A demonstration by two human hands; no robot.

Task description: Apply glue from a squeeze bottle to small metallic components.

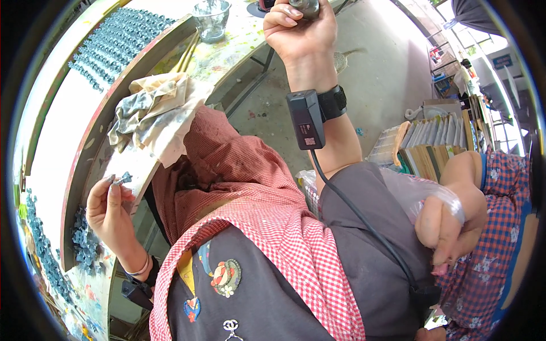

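Left hand (pixel 111 213): fingers pinch one small grey piece (pixel 123 179).
Right hand (pixel 300 28): fingers wrapped around one dark tool (pixel 304 7), maybe.
Glass cup (pixel 211 20): one.

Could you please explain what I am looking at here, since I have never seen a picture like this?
This is one wide fisheye view from a camera worn on a person's head, looking down, so straight edges bend. The left hand pinches a small grey-blue piece between its fingers. The right hand, raised toward the top, grips a dark object that is mostly cut off. A black device with a cable is strapped to that wrist. The paint-stained workbench carries rows of similar blue-grey pieces, a crumpled rag and a clear glass cup. Another person's hand shows at the right.
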